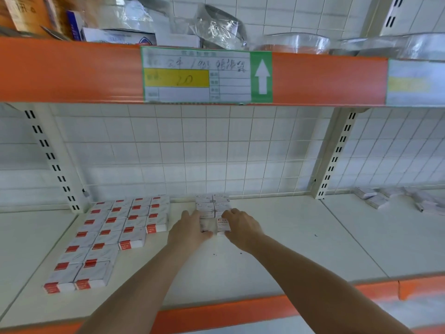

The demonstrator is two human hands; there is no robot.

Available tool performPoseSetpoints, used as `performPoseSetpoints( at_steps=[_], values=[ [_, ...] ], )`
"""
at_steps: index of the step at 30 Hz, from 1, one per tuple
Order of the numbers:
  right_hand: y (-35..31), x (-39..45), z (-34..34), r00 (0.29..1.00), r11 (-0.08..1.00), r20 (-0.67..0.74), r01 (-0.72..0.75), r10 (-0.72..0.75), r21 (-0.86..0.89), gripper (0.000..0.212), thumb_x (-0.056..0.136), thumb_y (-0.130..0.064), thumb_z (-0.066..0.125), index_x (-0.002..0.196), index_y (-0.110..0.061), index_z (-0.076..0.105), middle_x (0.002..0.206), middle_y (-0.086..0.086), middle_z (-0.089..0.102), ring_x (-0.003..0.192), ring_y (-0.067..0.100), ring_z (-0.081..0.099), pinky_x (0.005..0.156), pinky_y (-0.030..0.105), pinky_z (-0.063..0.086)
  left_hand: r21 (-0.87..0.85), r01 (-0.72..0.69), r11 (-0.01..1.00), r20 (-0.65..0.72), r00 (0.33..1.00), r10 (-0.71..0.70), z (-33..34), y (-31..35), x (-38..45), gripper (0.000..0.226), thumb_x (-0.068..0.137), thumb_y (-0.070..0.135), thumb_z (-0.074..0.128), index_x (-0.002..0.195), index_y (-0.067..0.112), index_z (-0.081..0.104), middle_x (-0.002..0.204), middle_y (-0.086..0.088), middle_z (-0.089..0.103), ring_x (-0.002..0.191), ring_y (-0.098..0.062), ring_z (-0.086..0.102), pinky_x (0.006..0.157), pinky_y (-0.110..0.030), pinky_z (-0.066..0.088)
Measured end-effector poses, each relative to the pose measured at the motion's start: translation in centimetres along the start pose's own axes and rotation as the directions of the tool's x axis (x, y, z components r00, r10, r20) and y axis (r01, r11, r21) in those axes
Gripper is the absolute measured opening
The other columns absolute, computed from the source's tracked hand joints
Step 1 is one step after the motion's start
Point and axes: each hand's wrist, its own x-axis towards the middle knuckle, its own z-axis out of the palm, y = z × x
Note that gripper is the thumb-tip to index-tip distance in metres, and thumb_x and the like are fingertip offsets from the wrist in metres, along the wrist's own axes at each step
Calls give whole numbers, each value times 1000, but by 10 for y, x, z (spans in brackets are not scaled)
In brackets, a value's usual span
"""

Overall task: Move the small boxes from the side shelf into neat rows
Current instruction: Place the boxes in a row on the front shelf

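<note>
Both my forearms reach forward over the white shelf board [277,239], converging toward its back middle. My left hand [190,231] lies palm down with the wrist low, its fingers laid along the left side of the two-column row of small white boxes [213,208], and its thumb curls in across the near end of the front left box [206,224], so the hand clasps that box from the side. My right hand [240,225] comes in from the other side, knuckles up, the fingers bent over the top of the front right box [223,226] and the thumb tucked against its near edge, gripping it. The two hands squeeze the front pair between them; the boxes touch each other and the ones behind.

The row runs straight back from my hands to the wire grid panel [192,150], two boxes wide.

To the left, apart from this row, the red-striped boxes [108,235] lie flat in four slanted columns, edges touching.

On the neighbouring shelf board to the right, a loose heap of small boxes [397,200] sits near the back, blurred and lying at mixed angles.

Above, the orange shelf edge [72,71] carries a label card [207,74] with a white arrow on green.
</note>
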Motion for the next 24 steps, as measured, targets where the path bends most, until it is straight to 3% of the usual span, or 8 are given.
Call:
performPoseSetpoints(
  at_steps=[7, 14, 19, 24],
  values=[
    [7, 9, 1, 1000, 999, 8, 11, -11, 32, 39, 91, -15, 53, 130, -16, 48, 126, 5, 52, 112, 26, 52, 87, 37, 50, -11, 43, 999, 37, 998, -42, 5, 7, 13, 68, 80, 48, 69, 133, 19, 39, 119, -5, 42, 105, -24, 57, 79, -32, 50],
    [12, 13, 3, 1000, 997, 16, 16, -17, 76, 43, 90, -13, 54, 132, -17, 45, 127, 4, 50, 110, 28, 55, 85, 36, 50, -90, 103, 991, 65, 993, -98, 3, 1, 19, 62, 79, 27, 70, 129, 13, 37, 121, -5, 50, 106, -24, 58, 85, -37, 55],
    [16, 12, 6, 1000, 992, 22, -20, 17, 126, 44, 90, -21, 58, 131, -16, 44, 125, 3, 49, 106, 27, 57, 85, 37, 52, -124, 132, 983, 81, 989, -123, 1, -6, 22, 47, 82, 24, 68, 118, 11, 41, 109, -4, 58, 94, -20, 61, 69, -28, 53],
    [20, 10, 5, 998, 991, 8, -70, 70, 115, 39, 90, -32, 58, 123, -16, 46, 115, 5, 57, 101, 25, 59, 78, 33, 50, -146, 130, 981, 65, 990, -122, 0, -3, 21, 43, 84, 27, 68, 115, 10, 44, 109, -5, 62, 93, -21, 62, 66, -26, 47]
  ],
)
